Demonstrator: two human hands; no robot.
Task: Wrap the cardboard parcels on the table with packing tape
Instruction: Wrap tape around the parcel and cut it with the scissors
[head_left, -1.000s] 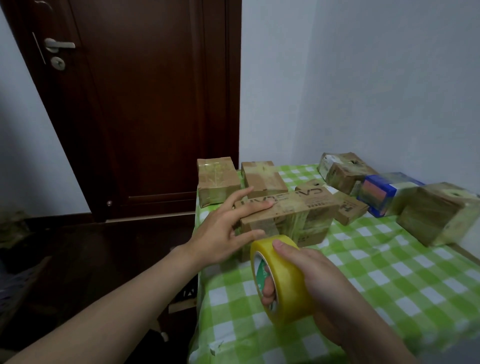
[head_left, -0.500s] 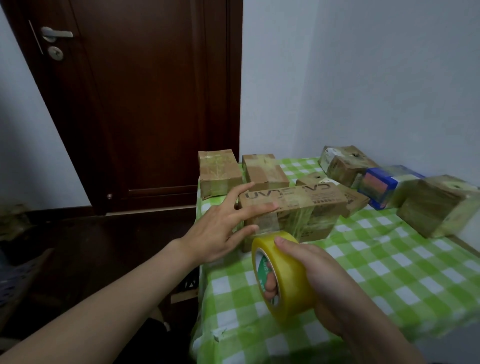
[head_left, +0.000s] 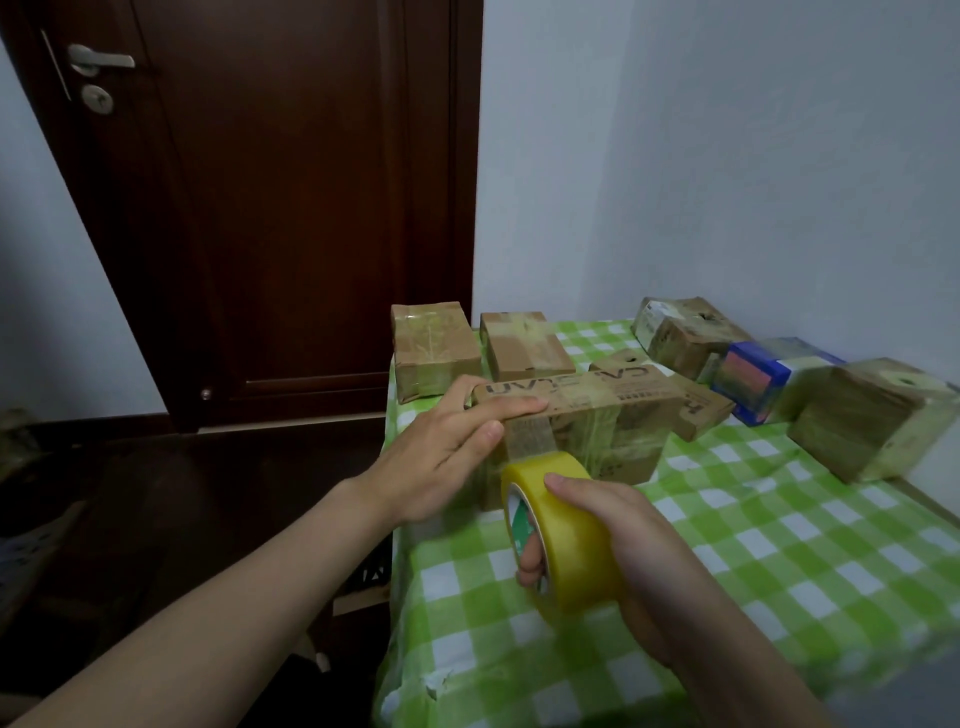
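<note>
- The table (head_left: 779, 545) with the green checked cloth holds all the boxes. They sit along its back and right side.
- I count seven boxes, I think. One flat box is partly hidden, so I may be off by one.
- Six boxes look shiny with tape already, like the big box (head_left: 872, 415) on the right and the blue box (head_left: 763, 374).
- The long box (head_left: 623, 410) in front is the one I am doing now. It has tape round its middle, and its left end is not done yet.
- There is one yellow tape roll (head_left: 571, 530), just in front of the long box. A strip of tape (head_left: 530, 441) goes from it up the box's front.
- My right hand (head_left: 639, 540) grips the roll, fingers through the hole and thumb on top.
- My left hand (head_left: 441, 457) lies flat with straight fingers, pressing on the box's left end.
</note>
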